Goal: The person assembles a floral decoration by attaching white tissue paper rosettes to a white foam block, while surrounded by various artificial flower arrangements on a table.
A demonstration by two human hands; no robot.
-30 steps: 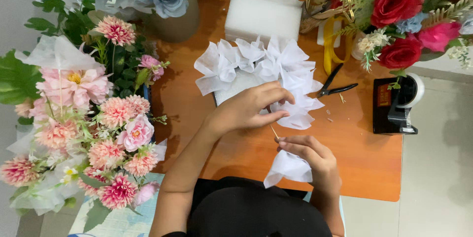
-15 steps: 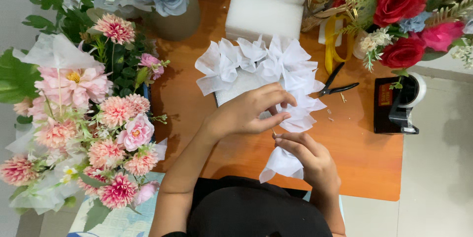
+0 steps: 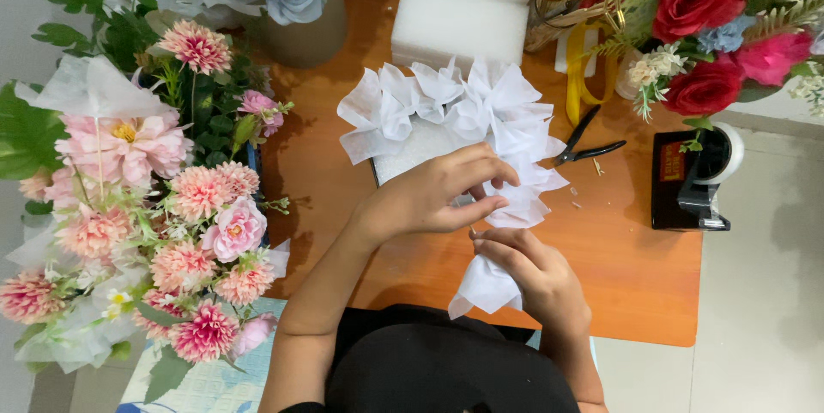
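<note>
Grip first: left hand [image 3: 438, 194] pinching white paper frills [image 3: 463, 112] on a foam block [image 3: 412, 151], right hand [image 3: 528, 271] clenched on a gathered paper piece [image 3: 485, 286]. Since a second ago, right hand lifted slightly toward the left, piece brought closer under the frill row; apparently being readied for joining. Left to right: one pink bouquet [image 3: 129, 233], one blue-rose vase [image 3: 292, 1], one white foam slab [image 3: 459, 22] on the orange worktop [image 3: 635, 276], one pair of black scissors [image 3: 588, 142], one red bouquet [image 3: 712, 27], one tape dispenser [image 3: 695, 177].
</note>
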